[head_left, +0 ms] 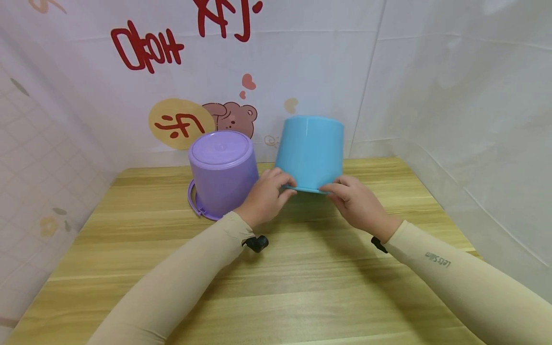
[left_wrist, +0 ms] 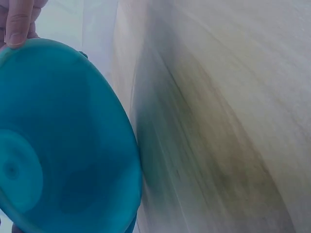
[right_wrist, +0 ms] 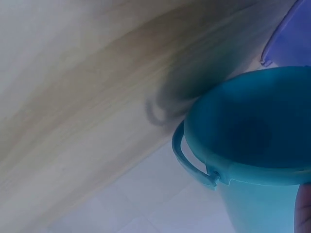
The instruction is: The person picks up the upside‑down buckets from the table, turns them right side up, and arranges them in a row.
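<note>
A light blue bucket [head_left: 311, 151] is upside down and tilted, its near rim raised off the wooden table. My left hand [head_left: 266, 195] pinches that rim on the left, thumb below and fingers above. At the rim's right part, my right hand [head_left: 359, 201] grips it likewise. The inside of the blue bucket [left_wrist: 82, 121] and its round bottom show in the left wrist view. In the right wrist view its handle [right_wrist: 187, 162] hangs from the rim, and a finger [right_wrist: 303, 211] lies at the edge of that view.
A purple bucket [head_left: 222, 177] stands upside down on the table [head_left: 276, 297], just left of the blue one, its handle down at its left side. White printed cloth [head_left: 327, 62] hangs behind the table and at both sides.
</note>
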A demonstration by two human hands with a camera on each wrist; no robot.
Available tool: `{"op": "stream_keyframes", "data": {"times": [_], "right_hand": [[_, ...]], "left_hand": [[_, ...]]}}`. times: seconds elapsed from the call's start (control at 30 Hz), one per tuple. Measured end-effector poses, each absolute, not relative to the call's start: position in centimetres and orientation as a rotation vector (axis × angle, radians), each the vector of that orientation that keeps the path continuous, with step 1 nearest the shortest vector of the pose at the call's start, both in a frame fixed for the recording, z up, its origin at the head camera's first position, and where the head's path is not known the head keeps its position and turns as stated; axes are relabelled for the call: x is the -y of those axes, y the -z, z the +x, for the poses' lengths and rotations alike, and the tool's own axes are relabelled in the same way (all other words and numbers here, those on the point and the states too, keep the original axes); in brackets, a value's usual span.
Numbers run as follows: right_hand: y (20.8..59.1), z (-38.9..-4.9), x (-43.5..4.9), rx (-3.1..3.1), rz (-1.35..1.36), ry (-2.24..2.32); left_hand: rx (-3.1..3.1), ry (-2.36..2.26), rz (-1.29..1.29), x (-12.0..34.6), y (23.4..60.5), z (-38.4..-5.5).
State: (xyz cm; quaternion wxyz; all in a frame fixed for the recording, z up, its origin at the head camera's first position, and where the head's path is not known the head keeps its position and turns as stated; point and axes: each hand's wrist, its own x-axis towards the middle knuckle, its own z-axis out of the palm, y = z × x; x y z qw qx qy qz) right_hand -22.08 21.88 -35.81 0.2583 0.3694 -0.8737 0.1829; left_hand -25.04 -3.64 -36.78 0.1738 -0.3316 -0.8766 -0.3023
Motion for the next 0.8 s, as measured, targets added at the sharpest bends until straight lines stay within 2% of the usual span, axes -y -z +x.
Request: {"op": "stream_keyframes", "data": {"times": [0.37, 0.8], "right_hand": [[34.2, -22.6, -22.1, 2.370, 0.988, -0.547], [32.9, -22.6, -22.5, 2.402, 0.924, -0.647]], "left_hand": [[2.438, 0.958, -0.831, 3.4, 35.6, -24.9], [2.383, 0.908, -0.833, 3.7, 35.2, -25.5]]}}
